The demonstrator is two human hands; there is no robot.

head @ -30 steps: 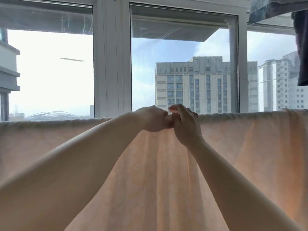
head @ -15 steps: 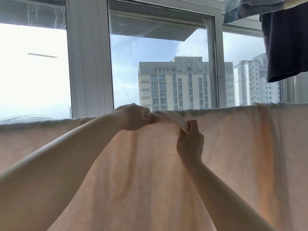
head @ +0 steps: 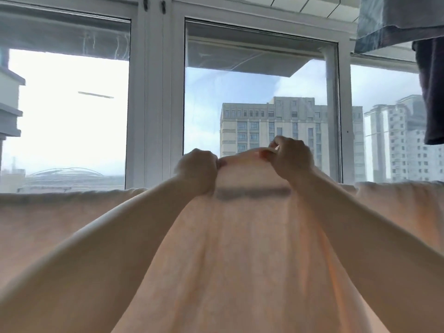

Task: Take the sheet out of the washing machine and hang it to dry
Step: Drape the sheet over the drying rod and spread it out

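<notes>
A balcony-like room with tall white-framed windows looks out on high-rise buildings and bright sky. In front of the glass, a pale peach sheet hangs over a horizontal support that shows only as a dark bar shadow through the cloth. The sheet's top fold runs left to right across the whole view, its long axis level and parallel to the windows, and its near layer falls down toward the camera.

At the middle, both hands lift a stretch of the top edge above the line of the fold. The left hand is curled into a fist, gripping the fabric at its knuckles. The right hand pinches the raised edge between curled fingers and thumb. The cloth between them is pulled into a shallow arch, a little higher at the right hand.

To either side the fold lies flat and runs out of frame. Above the fold is open air up to the glass. In the upper right corner dark and blue-grey laundry hangs from above, well apart from the hands.
</notes>
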